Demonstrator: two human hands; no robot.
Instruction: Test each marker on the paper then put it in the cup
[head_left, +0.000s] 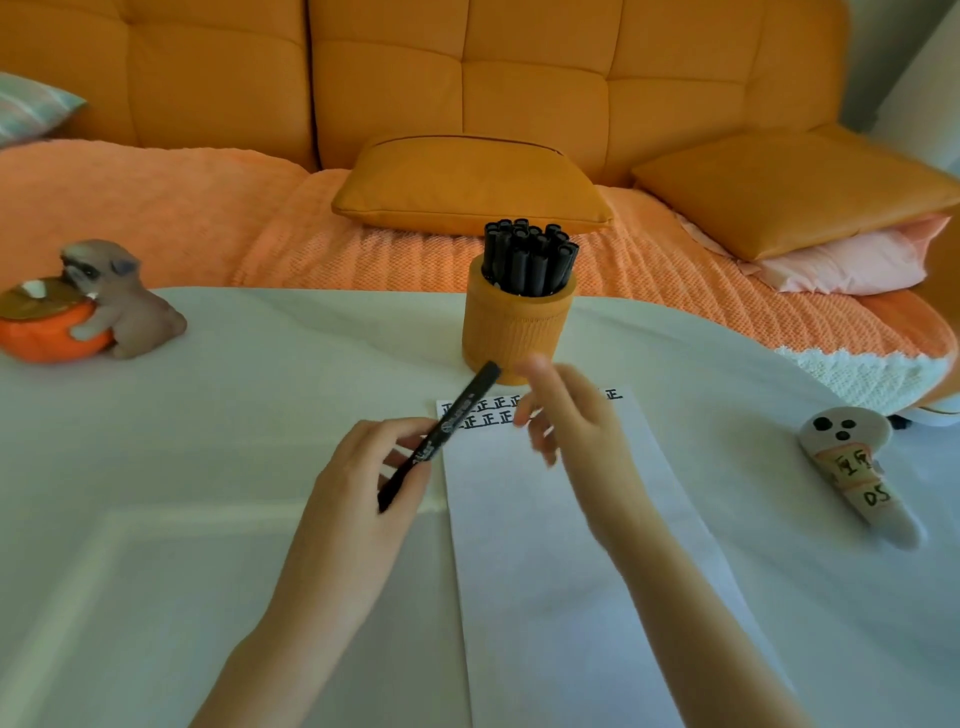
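paper (511, 545) shows 正 rows (491, 419); left hand (358, 467) grips marker (458, 410).

Your black marker (457, 410), w/ white print on the barrel, sits tilted in your left hand (363, 467), its upper end pointing at the cup (511, 332). The white paper (545, 545) lies flat w/ two rows of black 正 marks at its far edge. The orange ribbed cup stands upright just beyond that edge, packed w/ more markers (527, 254).

The blurred right hand (566, 415) hides part of the written rows on the paper (519, 519), which the bottom edge cuts off. The label on the marker (457, 413) is unreadable.
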